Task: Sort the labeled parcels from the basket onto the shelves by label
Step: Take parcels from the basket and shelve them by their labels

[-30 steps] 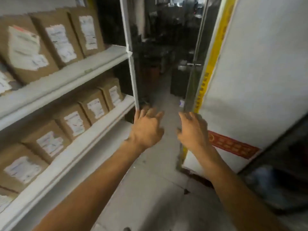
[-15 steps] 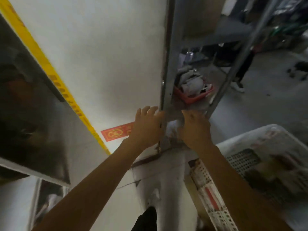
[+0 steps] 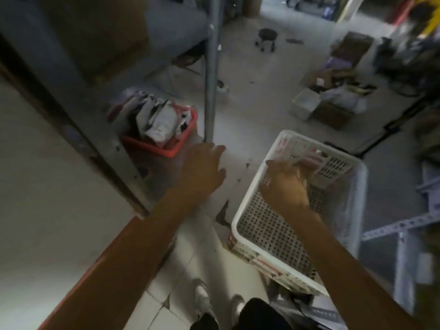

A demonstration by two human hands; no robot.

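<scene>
Head view: right hand point(image 3: 284, 186) reaching into white basket point(image 3: 283, 256) at 4 o'clock, grip unclear in blur; left hand point(image 3: 203, 170) hovering spread, empty. One red bin point(image 3: 166, 148) sitting at 10 o'clock, one stool point(image 3: 266, 39) at 12.

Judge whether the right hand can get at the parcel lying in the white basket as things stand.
Probably yes: the right hand is already inside the open-topped white basket, fingers near the parcel, nothing between them.

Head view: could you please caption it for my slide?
Right hand reaches into the white basket; left hand hovers empty above the floor.
</scene>
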